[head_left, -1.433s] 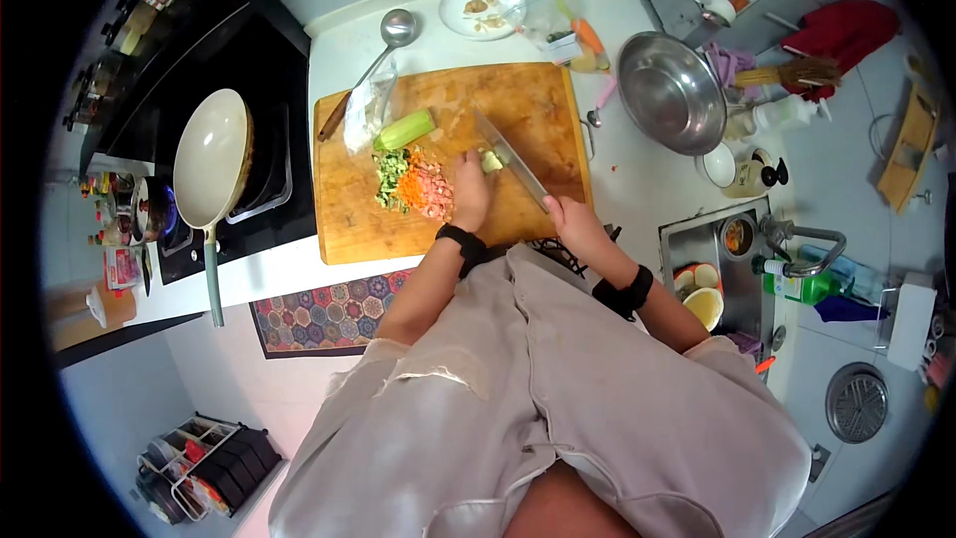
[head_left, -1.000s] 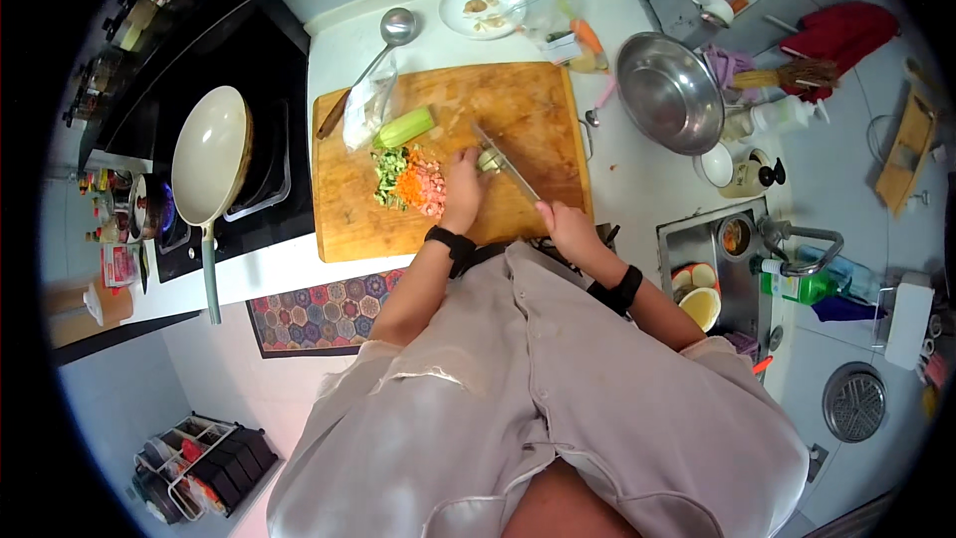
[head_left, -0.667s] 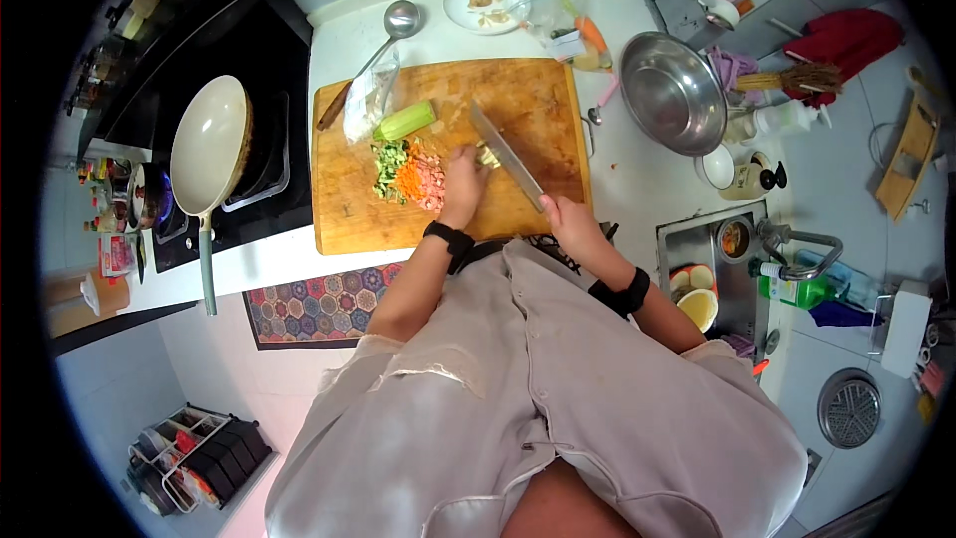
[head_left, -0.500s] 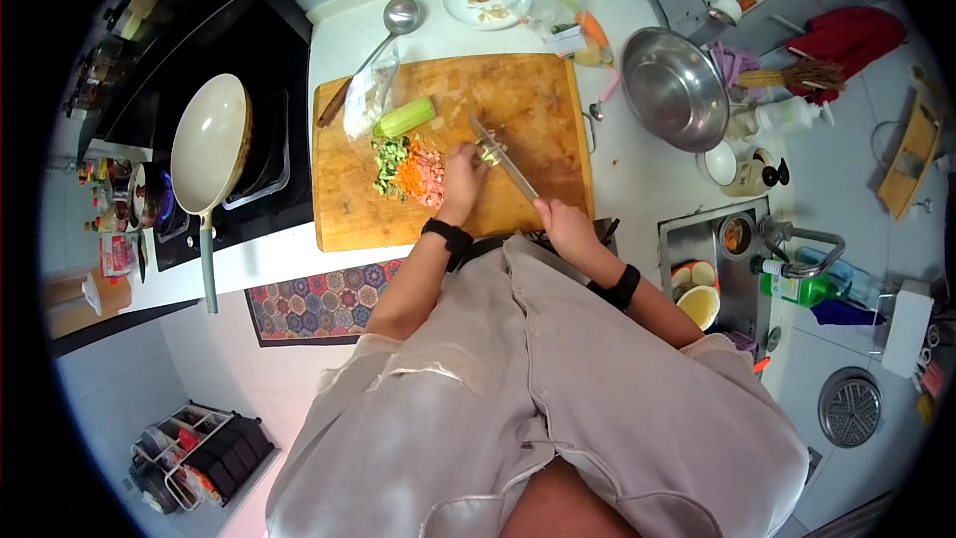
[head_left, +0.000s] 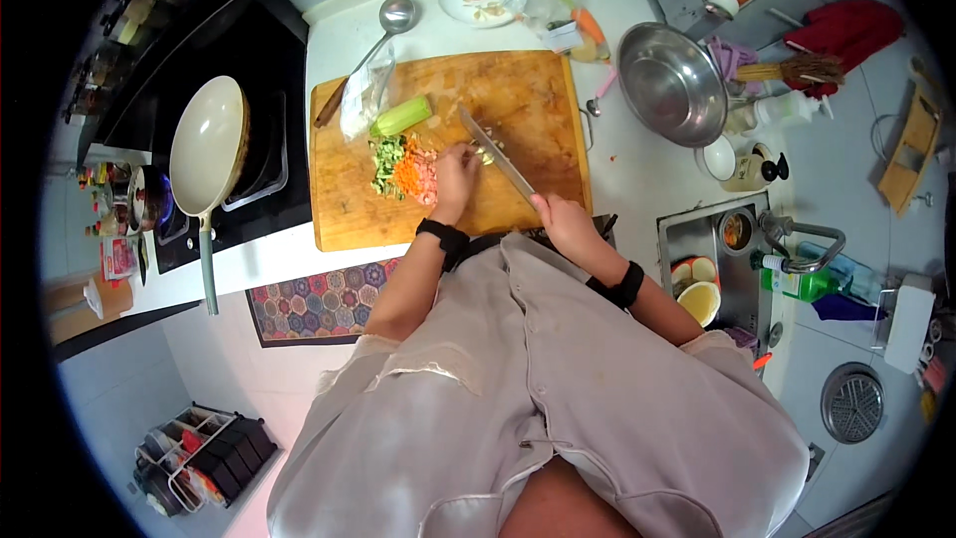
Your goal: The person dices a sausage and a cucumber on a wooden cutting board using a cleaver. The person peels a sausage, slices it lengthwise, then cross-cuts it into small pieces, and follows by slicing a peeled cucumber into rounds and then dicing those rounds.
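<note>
My right hand (head_left: 568, 225) is closed round the handle of a kitchen knife (head_left: 503, 161), whose blade slants up and left over the wooden cutting board (head_left: 378, 226). My left hand (head_left: 454, 179) has its fingers curled together, the tips at small pale food pieces (head_left: 484, 155) beside the blade. What lies under those fingertips is partly hidden. Just left of it sit piles of diced green vegetable (head_left: 385, 167), orange carrot (head_left: 406, 177) and pink meat-like cubes (head_left: 426, 187). Above the piles lies a peeled green cucumber-like piece (head_left: 402, 116), near a clear plastic bag (head_left: 360, 112).
A ladle (head_left: 396, 15) overlaps the board's upper left corner. Behind stands a white plate (head_left: 454, 2) with scraps. A steel bowl (head_left: 669, 85) and the sink (head_left: 669, 229) are at the right. On the stove at the left rests a pale frying pan (head_left: 207, 144).
The knife blade has shifted slightly left and down across the pale pieces. My left hand has moved a little left, with its fingers still curled. The whole view has shifted slightly.
</note>
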### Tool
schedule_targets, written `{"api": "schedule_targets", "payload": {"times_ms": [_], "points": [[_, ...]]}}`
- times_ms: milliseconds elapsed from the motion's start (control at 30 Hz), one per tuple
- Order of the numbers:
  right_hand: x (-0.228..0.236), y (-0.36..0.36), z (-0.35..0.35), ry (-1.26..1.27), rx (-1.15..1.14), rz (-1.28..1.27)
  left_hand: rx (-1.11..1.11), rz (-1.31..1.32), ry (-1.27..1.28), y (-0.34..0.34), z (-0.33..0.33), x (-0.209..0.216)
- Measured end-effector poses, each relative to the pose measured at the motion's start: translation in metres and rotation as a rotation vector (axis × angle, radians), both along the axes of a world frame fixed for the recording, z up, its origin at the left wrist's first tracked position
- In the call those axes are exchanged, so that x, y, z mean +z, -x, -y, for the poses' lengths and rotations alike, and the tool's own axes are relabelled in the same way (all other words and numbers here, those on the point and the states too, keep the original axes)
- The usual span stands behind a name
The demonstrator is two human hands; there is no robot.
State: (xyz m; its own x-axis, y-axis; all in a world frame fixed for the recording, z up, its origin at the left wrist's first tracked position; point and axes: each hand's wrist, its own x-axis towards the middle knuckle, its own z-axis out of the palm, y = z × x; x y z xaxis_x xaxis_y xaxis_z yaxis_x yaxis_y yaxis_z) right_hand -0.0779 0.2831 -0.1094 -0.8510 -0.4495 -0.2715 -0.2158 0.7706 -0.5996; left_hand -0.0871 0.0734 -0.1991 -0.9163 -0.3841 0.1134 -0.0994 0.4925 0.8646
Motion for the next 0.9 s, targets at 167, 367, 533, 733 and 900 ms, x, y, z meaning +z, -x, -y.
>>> {"api": "schedule_targets", "payload": {"times_ms": [167,367,533,733,900], "points": [[-0.011,-0.003,0.002,-0.116,0.030,-0.006,-0.049,-0.031,0.111,0.004,0.003,0.001],[-0.001,0.003,0.001,0.027,0.004,0.053,-0.040,-0.017,0.105,0.007,0.006,-0.007],[0.010,0.005,0.003,0.073,0.008,-0.005,0.047,-0.012,-0.063,0.000,0.008,-0.012],[-0.005,0.006,0.004,0.003,0.005,0.032,0.019,-0.056,0.065,-0.001,0.006,0.001],[-0.010,0.005,0.009,0.011,0.029,0.055,-0.029,0.085,-0.026,0.003,0.006,-0.011]]}}
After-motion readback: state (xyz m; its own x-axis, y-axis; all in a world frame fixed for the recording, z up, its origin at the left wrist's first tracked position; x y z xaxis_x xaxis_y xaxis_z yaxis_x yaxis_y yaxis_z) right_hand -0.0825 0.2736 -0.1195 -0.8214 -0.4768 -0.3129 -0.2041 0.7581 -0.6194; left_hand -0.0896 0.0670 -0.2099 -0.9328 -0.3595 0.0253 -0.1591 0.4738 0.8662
